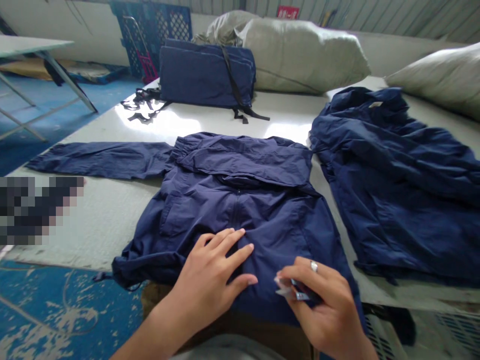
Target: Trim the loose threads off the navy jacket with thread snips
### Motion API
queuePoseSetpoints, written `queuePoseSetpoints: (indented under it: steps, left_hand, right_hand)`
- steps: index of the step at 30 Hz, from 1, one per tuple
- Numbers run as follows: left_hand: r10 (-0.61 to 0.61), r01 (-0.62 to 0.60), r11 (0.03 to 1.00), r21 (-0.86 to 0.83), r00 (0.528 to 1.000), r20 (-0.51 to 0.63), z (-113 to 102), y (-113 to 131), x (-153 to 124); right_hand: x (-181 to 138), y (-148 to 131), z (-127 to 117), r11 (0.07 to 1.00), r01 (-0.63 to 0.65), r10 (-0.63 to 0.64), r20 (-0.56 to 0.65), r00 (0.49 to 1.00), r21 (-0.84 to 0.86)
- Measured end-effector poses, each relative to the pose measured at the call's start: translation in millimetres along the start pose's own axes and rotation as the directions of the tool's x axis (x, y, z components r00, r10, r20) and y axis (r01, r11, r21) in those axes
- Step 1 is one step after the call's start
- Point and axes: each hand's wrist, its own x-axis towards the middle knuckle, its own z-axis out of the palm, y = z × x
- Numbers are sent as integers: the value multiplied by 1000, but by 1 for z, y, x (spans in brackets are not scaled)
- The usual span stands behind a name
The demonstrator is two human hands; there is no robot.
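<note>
Pale table (108, 215) w/ navy jacket (262, 215), L hand (204, 285) spread flat, R hand (318, 305) pinching tag (296, 295); blue floor (48, 320)

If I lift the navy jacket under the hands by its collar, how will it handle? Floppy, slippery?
The navy jacket will probably hang limp: its sleeve lies flat and creased, suggesting thin, floppy cloth. Its slight sheen hints that it may slide easily on the white table. It is likely light for its size, though the picture cannot confirm weight.

My view of the white tabletop (108, 215), a navy jacket (240, 200) spread out right in front of me, a crumpled navy jacket (393, 185) just beside it, a folded navy bundle (206, 75) with black straps (240, 95) farther off, pale stuffed sacks (300, 52) along the far edge
</note>
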Motion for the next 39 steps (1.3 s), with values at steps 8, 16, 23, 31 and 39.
queuePoseSetpoints:
  steps: [8,16,23,31,39]
  left_hand:
    - [-83,73,989,132,994,68,-24,-44,19]
    - [-112,110,980,166,994,5,-35,-85,29]
    - [122,-123,992,14,952,-279,-19,-31,27]
    - [104,-106,983,-147,994,-21,12,6,33]
    - [97,-88,987,-132,993,64,12,-5,34]
  right_hand:
    - [-5,33,-10,933,-359,357,-150,922,15]
    - [-2,31,-4,928,-355,367,-117,923,113]
    - [3,30,1,966,-235,243,-63,968,112]
    - [7,25,2,972,-221,225,-44,973,80]
    - [4,34,8,971,-237,238,-68,969,25]
